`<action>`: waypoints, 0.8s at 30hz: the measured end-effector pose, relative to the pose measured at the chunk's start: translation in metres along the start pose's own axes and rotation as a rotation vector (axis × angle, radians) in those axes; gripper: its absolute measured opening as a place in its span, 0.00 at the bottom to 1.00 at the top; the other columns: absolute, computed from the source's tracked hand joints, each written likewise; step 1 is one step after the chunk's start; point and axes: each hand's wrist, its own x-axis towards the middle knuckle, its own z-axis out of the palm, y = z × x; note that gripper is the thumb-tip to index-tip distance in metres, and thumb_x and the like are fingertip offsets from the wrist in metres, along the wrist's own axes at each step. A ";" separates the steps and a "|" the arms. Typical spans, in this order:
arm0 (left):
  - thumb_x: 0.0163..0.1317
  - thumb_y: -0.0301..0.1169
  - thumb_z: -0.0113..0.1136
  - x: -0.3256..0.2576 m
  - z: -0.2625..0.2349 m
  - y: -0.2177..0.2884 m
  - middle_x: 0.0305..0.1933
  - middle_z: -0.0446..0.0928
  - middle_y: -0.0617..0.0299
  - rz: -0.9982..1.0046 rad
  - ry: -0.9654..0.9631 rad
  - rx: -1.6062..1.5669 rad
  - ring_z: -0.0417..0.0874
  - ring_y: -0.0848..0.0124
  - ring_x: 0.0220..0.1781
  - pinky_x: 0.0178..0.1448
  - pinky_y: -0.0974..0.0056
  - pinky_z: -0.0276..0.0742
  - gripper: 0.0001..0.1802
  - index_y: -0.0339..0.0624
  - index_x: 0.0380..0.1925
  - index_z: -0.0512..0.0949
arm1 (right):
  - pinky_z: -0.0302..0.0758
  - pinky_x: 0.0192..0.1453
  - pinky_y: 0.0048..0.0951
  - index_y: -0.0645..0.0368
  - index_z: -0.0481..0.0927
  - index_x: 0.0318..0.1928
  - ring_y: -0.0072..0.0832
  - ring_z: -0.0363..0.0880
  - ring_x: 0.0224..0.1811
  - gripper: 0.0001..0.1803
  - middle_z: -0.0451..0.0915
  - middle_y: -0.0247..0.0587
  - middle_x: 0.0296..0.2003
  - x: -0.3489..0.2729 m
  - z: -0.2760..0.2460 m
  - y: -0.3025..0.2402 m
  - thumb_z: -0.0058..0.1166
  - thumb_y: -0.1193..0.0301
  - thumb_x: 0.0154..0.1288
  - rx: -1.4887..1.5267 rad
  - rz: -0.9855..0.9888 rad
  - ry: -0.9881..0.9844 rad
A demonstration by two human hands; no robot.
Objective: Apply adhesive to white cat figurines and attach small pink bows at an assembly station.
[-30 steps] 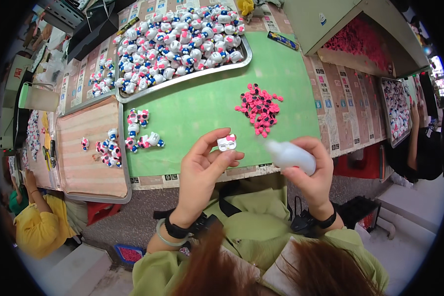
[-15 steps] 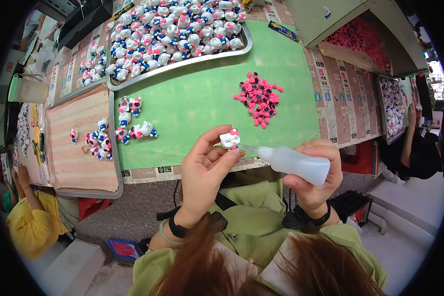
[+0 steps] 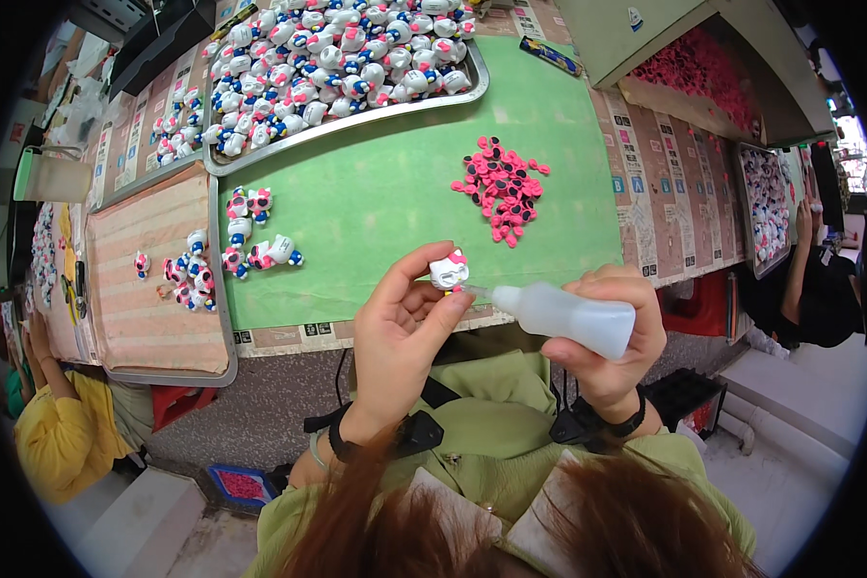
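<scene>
Between thumb and fingers, my left hand (image 3: pixel 405 323) holds a small white cat figurine (image 3: pixel 448 271) with a pink bow, its face up. My right hand (image 3: pixel 617 332) grips a translucent squeeze bottle (image 3: pixel 568 318), tilted with its thin nozzle pointing left. The nozzle tip is at the figurine's lower right side; whether it touches cannot be made out. Beyond my hands, a heap of small pink pieces with black ovals (image 3: pixel 501 191) lies on the green mat (image 3: pixel 376 202). To the left, several figurines (image 3: pixel 250 229) lie on the mat, some with pink-and-black pieces on their faces.
A metal tray (image 3: pixel 356 125) full of white figurines stands at the back. On the left is a cloth-lined tray (image 3: pixel 154 337) with several figurines. A marker-like tube (image 3: pixel 551 58) lies near an open box (image 3: pixel 694 82) of pink pieces. Other people work at both sides.
The bottle and my right hand have shifted slightly left, bringing the nozzle closer in at the figurine. My left hand keeps its hold almost in place.
</scene>
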 end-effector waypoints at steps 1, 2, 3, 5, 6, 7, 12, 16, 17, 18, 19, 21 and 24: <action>0.53 0.18 0.52 0.000 0.000 0.000 0.41 0.71 0.60 0.007 0.004 0.012 0.73 0.78 0.39 0.44 0.74 0.70 0.21 0.32 0.48 0.64 | 0.69 0.30 0.23 0.62 0.71 0.36 0.27 0.72 0.27 0.26 0.75 0.41 0.28 0.001 0.000 -0.001 0.69 0.69 0.35 0.001 -0.011 0.004; 0.53 0.18 0.52 0.000 0.000 0.000 0.41 0.71 0.60 0.011 0.007 0.016 0.73 0.78 0.39 0.44 0.74 0.70 0.21 0.32 0.48 0.65 | 0.69 0.30 0.23 0.62 0.71 0.36 0.27 0.72 0.27 0.26 0.75 0.41 0.28 0.002 -0.001 -0.002 0.69 0.69 0.35 0.001 -0.022 0.008; 0.53 0.18 0.52 0.000 0.000 -0.001 0.40 0.71 0.60 0.014 0.011 0.020 0.73 0.78 0.39 0.44 0.75 0.70 0.21 0.32 0.48 0.65 | 0.69 0.30 0.23 0.62 0.71 0.36 0.27 0.72 0.27 0.26 0.75 0.41 0.28 0.003 -0.001 -0.002 0.69 0.69 0.35 0.002 -0.033 0.012; 0.52 0.18 0.53 0.000 0.000 -0.002 0.40 0.71 0.60 0.017 0.015 0.028 0.73 0.78 0.38 0.43 0.75 0.70 0.21 0.32 0.48 0.65 | 0.69 0.30 0.23 0.62 0.71 0.36 0.27 0.72 0.27 0.26 0.75 0.41 0.27 0.002 -0.002 0.000 0.69 0.69 0.35 -0.006 -0.042 0.015; 0.52 0.18 0.53 0.000 0.001 -0.001 0.40 0.71 0.61 0.016 0.015 0.031 0.73 0.78 0.38 0.43 0.75 0.70 0.21 0.32 0.48 0.65 | 0.69 0.30 0.23 0.62 0.71 0.36 0.27 0.72 0.27 0.26 0.75 0.41 0.27 0.002 -0.002 -0.001 0.69 0.69 0.35 -0.011 -0.046 0.016; 0.52 0.18 0.53 0.000 0.001 -0.001 0.40 0.71 0.61 0.015 0.014 0.035 0.73 0.79 0.38 0.43 0.75 0.70 0.20 0.32 0.48 0.65 | 0.69 0.30 0.23 0.63 0.71 0.36 0.27 0.72 0.27 0.26 0.75 0.41 0.27 0.003 -0.002 -0.001 0.69 0.69 0.35 -0.026 -0.046 0.007; 0.52 0.18 0.53 0.000 0.001 -0.001 0.40 0.71 0.61 0.028 0.014 0.052 0.73 0.79 0.38 0.42 0.75 0.70 0.20 0.32 0.48 0.65 | 0.69 0.30 0.23 0.63 0.71 0.36 0.27 0.72 0.26 0.26 0.75 0.41 0.27 0.001 -0.001 -0.001 0.69 0.69 0.35 -0.014 -0.014 0.003; 0.52 0.18 0.53 0.000 0.001 -0.001 0.39 0.71 0.61 0.033 0.013 0.053 0.73 0.79 0.37 0.42 0.75 0.70 0.20 0.32 0.48 0.65 | 0.68 0.29 0.23 0.63 0.71 0.36 0.26 0.72 0.26 0.26 0.75 0.41 0.27 0.003 -0.002 -0.004 0.69 0.69 0.35 -0.009 -0.017 -0.007; 0.52 0.18 0.53 0.000 0.001 -0.001 0.39 0.71 0.61 0.034 0.010 0.054 0.73 0.79 0.37 0.42 0.75 0.70 0.20 0.32 0.48 0.65 | 0.68 0.29 0.23 0.63 0.71 0.36 0.26 0.72 0.26 0.26 0.75 0.41 0.27 0.003 -0.002 -0.004 0.69 0.69 0.35 -0.014 -0.029 0.001; 0.52 0.18 0.53 0.000 0.001 -0.002 0.39 0.71 0.61 0.034 0.010 0.056 0.73 0.79 0.37 0.42 0.75 0.70 0.20 0.32 0.48 0.65 | 0.68 0.29 0.23 0.63 0.71 0.36 0.26 0.72 0.26 0.26 0.75 0.41 0.27 0.004 -0.003 -0.003 0.69 0.69 0.35 -0.015 -0.040 0.008; 0.52 0.18 0.53 0.000 0.001 -0.002 0.39 0.71 0.61 0.034 0.010 0.059 0.73 0.79 0.37 0.42 0.75 0.70 0.20 0.32 0.48 0.65 | 0.68 0.29 0.23 0.63 0.71 0.36 0.26 0.72 0.26 0.26 0.75 0.41 0.27 0.004 -0.003 -0.003 0.69 0.69 0.35 -0.022 -0.046 0.008; 0.52 0.18 0.53 0.000 0.001 -0.002 0.39 0.71 0.61 0.031 0.005 0.067 0.73 0.79 0.37 0.42 0.75 0.70 0.20 0.32 0.48 0.66 | 0.68 0.29 0.22 0.63 0.71 0.36 0.26 0.72 0.26 0.26 0.75 0.40 0.26 0.005 -0.003 -0.003 0.69 0.69 0.35 -0.037 -0.058 0.008; 0.52 0.18 0.53 0.000 0.001 -0.003 0.39 0.71 0.61 0.029 -0.004 0.064 0.72 0.79 0.37 0.42 0.75 0.70 0.20 0.32 0.48 0.65 | 0.68 0.29 0.22 0.63 0.71 0.35 0.26 0.72 0.26 0.25 0.75 0.40 0.26 0.004 -0.001 -0.002 0.69 0.70 0.34 -0.010 -0.039 -0.003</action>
